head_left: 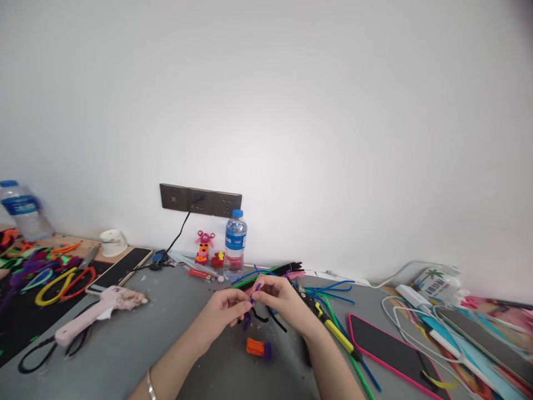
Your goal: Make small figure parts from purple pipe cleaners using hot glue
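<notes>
My left hand (227,310) and my right hand (283,300) meet over the grey table (137,344), fingers pinched together on a short purple pipe cleaner (255,291) held between them. Just below the hands lie black pipe cleaner pieces (266,319) and a small orange and purple twisted piece (259,349). A silver bracelet (150,384) sits on my left wrist.
A pink glue gun (94,314) lies at the left, a phone (120,269) behind it. A water bottle (235,243) and small pipe-cleaner figures (204,248) stand by the wall sockets (200,200). Loose pipe cleaners (328,291), yellow-handled pliers (333,328) and a pink-cased phone (391,350) lie right.
</notes>
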`<state>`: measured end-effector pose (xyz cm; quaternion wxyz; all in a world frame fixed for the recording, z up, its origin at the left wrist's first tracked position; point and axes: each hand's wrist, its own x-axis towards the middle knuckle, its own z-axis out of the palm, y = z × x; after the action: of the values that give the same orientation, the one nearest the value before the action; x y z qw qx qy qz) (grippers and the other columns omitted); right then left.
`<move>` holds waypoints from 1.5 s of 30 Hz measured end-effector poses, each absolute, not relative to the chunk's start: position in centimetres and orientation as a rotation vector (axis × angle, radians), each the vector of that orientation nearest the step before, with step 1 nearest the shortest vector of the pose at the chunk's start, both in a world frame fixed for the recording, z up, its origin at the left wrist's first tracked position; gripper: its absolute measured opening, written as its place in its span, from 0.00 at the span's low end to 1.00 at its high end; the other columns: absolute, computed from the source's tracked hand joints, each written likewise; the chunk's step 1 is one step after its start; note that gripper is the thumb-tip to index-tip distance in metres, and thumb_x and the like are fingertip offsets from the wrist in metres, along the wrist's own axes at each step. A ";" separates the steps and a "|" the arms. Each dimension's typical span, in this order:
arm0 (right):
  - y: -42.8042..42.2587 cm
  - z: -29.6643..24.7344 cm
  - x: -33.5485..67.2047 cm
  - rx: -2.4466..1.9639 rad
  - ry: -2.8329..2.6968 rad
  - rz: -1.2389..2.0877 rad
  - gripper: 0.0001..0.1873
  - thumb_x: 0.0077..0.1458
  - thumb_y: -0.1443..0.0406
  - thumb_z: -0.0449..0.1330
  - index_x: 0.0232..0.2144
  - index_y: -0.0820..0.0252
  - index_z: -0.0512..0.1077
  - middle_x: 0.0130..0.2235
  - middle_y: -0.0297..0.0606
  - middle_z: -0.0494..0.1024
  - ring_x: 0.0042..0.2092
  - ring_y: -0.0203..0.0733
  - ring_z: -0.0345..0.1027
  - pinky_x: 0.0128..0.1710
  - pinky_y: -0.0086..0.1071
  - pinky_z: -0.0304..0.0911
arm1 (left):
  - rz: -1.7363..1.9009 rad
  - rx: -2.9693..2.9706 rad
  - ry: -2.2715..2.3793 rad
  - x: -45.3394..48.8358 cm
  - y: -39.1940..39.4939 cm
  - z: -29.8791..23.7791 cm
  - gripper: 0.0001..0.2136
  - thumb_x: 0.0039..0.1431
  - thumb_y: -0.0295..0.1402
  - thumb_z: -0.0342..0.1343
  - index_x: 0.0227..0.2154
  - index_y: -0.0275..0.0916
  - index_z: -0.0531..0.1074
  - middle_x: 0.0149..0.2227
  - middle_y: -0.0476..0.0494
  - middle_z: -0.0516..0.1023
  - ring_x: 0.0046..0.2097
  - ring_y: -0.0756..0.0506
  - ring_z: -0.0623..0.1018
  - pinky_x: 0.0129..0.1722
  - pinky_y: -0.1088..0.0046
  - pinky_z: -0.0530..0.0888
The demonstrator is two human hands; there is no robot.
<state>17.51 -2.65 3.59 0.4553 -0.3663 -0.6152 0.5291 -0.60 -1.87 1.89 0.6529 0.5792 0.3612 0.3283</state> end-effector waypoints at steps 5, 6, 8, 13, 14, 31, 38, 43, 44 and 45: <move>-2.5 2.9 17.2 -1.002 -1.594 1.199 0.14 0.50 0.58 0.66 0.24 0.60 0.68 0.26 0.32 0.71 0.30 0.36 0.60 0.31 0.30 0.56 | 0.893 1.477 0.804 -0.4 -1.7 1.3 0.11 0.50 0.40 0.62 0.25 0.35 0.75 0.23 0.51 0.69 0.27 0.50 0.65 0.28 0.76 0.60; -2.5 2.8 17.2 -1.005 -1.607 1.207 0.14 0.51 0.58 0.66 0.25 0.60 0.68 0.26 0.32 0.70 0.29 0.36 0.59 0.30 0.30 0.55 | 0.897 1.479 0.794 -0.3 -1.7 1.3 0.11 0.50 0.40 0.62 0.24 0.35 0.75 0.23 0.51 0.69 0.28 0.50 0.65 0.28 0.76 0.60; -2.6 2.8 17.3 -0.998 -1.622 1.227 0.13 0.51 0.58 0.65 0.25 0.61 0.68 0.26 0.31 0.69 0.29 0.35 0.58 0.29 0.29 0.54 | 0.891 1.459 0.788 -0.2 -1.8 1.4 0.11 0.50 0.39 0.62 0.23 0.35 0.75 0.22 0.51 0.68 0.27 0.50 0.64 0.28 0.76 0.60; -2.8 3.1 17.5 -0.927 -1.594 1.289 0.13 0.51 0.58 0.65 0.26 0.61 0.69 0.26 0.31 0.68 0.29 0.35 0.59 0.29 0.29 0.55 | 0.875 1.417 0.793 0.0 -2.1 1.6 0.12 0.50 0.39 0.62 0.22 0.35 0.74 0.20 0.53 0.65 0.23 0.53 0.60 0.24 0.77 0.58; -2.8 3.2 17.4 -0.901 -1.576 1.320 0.13 0.51 0.58 0.66 0.26 0.61 0.69 0.26 0.31 0.68 0.29 0.35 0.60 0.29 0.29 0.56 | 0.873 1.421 0.791 0.0 -2.1 1.5 0.12 0.51 0.40 0.62 0.22 0.35 0.75 0.20 0.53 0.66 0.23 0.53 0.60 0.23 0.77 0.58; -2.2 2.7 17.1 -1.010 -1.532 1.244 0.13 0.52 0.57 0.64 0.27 0.61 0.71 0.28 0.34 0.72 0.30 0.37 0.64 0.31 0.30 0.61 | 1.078 1.697 0.913 0.0 -1.8 0.0 0.11 0.59 0.37 0.52 0.28 0.36 0.74 0.30 0.47 0.68 0.27 0.49 0.74 0.27 0.75 0.72; -2.1 2.5 17.2 -1.021 -1.531 1.207 0.14 0.51 0.56 0.65 0.28 0.61 0.70 0.26 0.31 0.69 0.28 0.35 0.62 0.30 0.29 0.59 | 1.138 1.904 0.975 -0.2 -1.9 0.5 0.11 0.61 0.35 0.50 0.29 0.38 0.74 0.32 0.44 0.71 0.30 0.47 0.74 0.26 0.77 0.68; -2.3 2.8 17.1 -0.983 -1.551 1.212 0.14 0.52 0.56 0.64 0.28 0.60 0.70 0.28 0.33 0.71 0.29 0.35 0.62 0.30 0.29 0.59 | 1.147 1.939 0.986 -0.4 -2.1 1.0 0.09 0.59 0.33 0.53 0.27 0.39 0.75 0.26 0.47 0.72 0.26 0.49 0.71 0.24 0.78 0.62; -2.4 2.9 17.1 -0.975 -1.552 1.223 0.14 0.52 0.55 0.63 0.28 0.60 0.70 0.28 0.33 0.71 0.29 0.36 0.62 0.30 0.29 0.59 | 1.116 1.913 0.975 -0.3 -2.1 1.0 0.09 0.60 0.34 0.53 0.27 0.39 0.75 0.24 0.48 0.72 0.24 0.50 0.70 0.23 0.79 0.62; -2.4 3.0 17.1 -0.968 -1.551 1.236 0.14 0.52 0.55 0.63 0.28 0.60 0.70 0.29 0.33 0.71 0.29 0.36 0.62 0.30 0.29 0.60 | 1.074 1.879 0.957 -0.3 -2.2 1.0 0.10 0.60 0.35 0.52 0.27 0.39 0.74 0.21 0.49 0.71 0.22 0.50 0.69 0.22 0.79 0.62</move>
<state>17.10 -2.43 3.04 0.4507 -0.3915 -0.6274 0.5000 -0.33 -2.20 0.99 0.3778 0.7353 0.3743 0.4202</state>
